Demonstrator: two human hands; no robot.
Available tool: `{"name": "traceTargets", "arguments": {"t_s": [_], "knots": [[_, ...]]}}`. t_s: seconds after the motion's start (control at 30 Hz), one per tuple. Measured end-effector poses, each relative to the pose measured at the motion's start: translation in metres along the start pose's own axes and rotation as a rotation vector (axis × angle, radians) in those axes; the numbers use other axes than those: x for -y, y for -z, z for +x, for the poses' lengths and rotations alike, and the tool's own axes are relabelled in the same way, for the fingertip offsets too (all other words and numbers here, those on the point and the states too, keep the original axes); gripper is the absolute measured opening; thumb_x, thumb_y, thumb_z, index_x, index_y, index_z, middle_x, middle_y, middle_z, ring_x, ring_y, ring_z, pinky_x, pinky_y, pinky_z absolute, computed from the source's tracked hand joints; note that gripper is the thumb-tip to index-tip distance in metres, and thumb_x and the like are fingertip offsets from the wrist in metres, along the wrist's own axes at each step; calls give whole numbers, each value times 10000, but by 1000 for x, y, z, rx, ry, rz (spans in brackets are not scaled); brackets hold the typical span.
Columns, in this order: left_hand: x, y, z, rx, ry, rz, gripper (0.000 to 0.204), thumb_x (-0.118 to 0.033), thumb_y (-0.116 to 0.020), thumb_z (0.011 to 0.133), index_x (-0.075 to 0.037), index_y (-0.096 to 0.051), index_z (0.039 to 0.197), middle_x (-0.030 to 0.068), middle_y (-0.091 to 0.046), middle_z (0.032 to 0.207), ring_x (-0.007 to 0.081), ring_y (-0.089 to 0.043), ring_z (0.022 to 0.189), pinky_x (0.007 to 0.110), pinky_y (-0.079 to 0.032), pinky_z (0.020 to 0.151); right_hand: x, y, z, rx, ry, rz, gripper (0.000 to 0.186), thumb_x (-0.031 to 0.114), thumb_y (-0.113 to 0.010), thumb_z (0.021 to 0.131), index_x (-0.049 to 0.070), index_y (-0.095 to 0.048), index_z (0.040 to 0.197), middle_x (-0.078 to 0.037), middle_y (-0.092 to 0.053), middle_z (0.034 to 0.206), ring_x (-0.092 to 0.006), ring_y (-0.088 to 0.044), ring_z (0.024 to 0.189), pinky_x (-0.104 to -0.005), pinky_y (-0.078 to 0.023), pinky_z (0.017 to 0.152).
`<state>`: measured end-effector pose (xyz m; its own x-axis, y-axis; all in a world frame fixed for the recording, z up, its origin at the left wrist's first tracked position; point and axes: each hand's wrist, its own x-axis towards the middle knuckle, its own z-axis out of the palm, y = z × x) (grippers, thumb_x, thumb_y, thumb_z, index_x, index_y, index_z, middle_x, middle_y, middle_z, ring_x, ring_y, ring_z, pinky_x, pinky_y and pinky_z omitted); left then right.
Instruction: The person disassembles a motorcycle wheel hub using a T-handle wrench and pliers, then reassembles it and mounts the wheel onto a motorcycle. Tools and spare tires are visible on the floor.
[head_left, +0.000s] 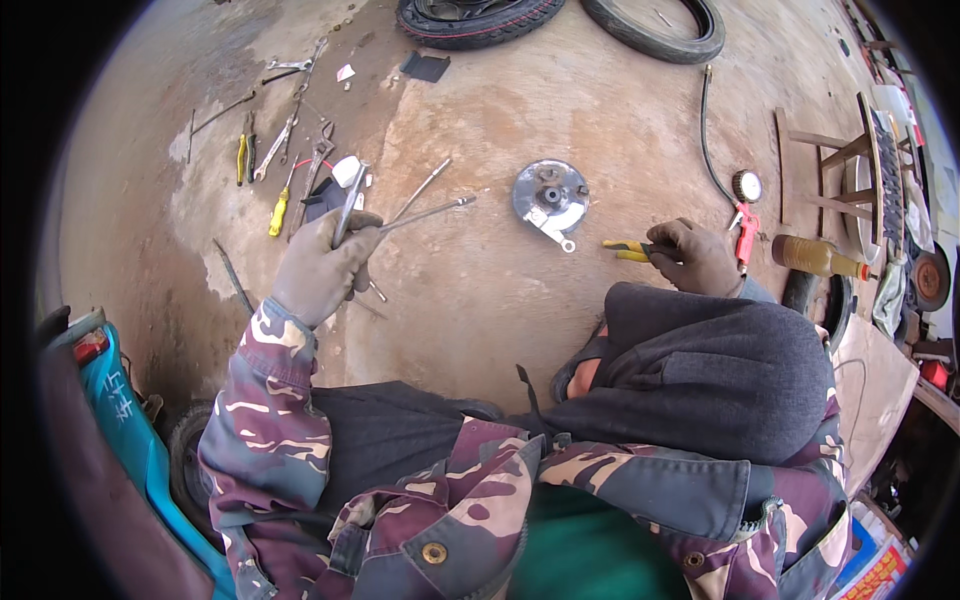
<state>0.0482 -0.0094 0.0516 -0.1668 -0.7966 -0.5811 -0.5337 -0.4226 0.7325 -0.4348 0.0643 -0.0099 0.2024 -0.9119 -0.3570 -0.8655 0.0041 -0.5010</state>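
My left hand (325,262), in a grey-brown work glove, is closed around a thin steel rod (430,212) with a socket-like end pointing right. A bright, flat metal tool (350,203) rises from the same hand; its kind is unclear. My right hand (684,256), also gloved, has its fingers curled at yellow-and-black pliers (626,249), whose yellow part sticks out to the left; the rest is hidden by the hand. Between the hands, farther off, a round metal brake plate (551,197) lies on the floor, its lever arm pointing toward me. Another metal rod (425,188) lies beyond my left hand.
Spanners (275,148), pliers (246,150) and a yellow screwdriver (279,212) lie at left. Two tyres (655,30) are at the far edge. Right stand a red inflator with gauge (747,220), a bottle (815,256) and a wooden stool (850,150). Blue bodywork (130,420) is near left.
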Motion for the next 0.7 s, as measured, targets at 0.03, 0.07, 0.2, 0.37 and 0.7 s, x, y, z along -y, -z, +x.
{"name": "traceTargets", "arguments": {"t_s": [0.03, 0.07, 0.2, 0.37, 0.7], "knots": [[-1, 1, 0, -3, -22, 6, 313, -195, -640, 1035, 46, -687, 1229, 1, -606, 702, 93, -589, 584, 274, -463, 557, 4, -6, 4, -15, -12, 74, 277, 158, -835, 887, 72, -754, 1137, -114, -729, 1010, -285, -744, 903, -391, -599, 812], [-1, 1, 0, -21, -3, 11, 312, -209, -640, 1038, 40, -694, 1218, 3, -608, 707, 91, -594, 593, 279, -464, 561, 6, -16, 8, -39, -4, 147, 270, 156, -840, 882, 73, -757, 1125, -114, -730, 1012, -280, -745, 906, -389, -598, 812], [2, 7, -2, -34, 9, 28, 324, -232, -654, 1035, 42, -704, 1201, 18, -630, 711, 97, -608, 600, 293, -476, 574, -1, -63, 22, -196, 106, 301, 269, 117, -858, 854, 51, -750, 1091, -95, -739, 1033, -230, -738, 899, -350, -580, 794], [6, 10, -5, -53, -11, 104, 360, -259, -664, 1045, 45, -691, 1236, 33, -642, 711, 110, -621, 607, 298, -476, 565, -20, -107, 38, -169, 34, 509, 324, 143, -893, 812, 27, -733, 1069, -83, -732, 1010, -179, -717, 883, -325, -563, 767], [7, 21, -13, -109, -68, 70, 331, -280, -653, 1069, 1, -694, 1239, -1, -627, 692, 78, -556, 583, 282, -436, 547, -48, -143, 57, -127, -20, 673, 305, 182, -897, 847, 18, -715, 1029, -17, -725, 950, -97, -647, 852, -286, -540, 767]]}}
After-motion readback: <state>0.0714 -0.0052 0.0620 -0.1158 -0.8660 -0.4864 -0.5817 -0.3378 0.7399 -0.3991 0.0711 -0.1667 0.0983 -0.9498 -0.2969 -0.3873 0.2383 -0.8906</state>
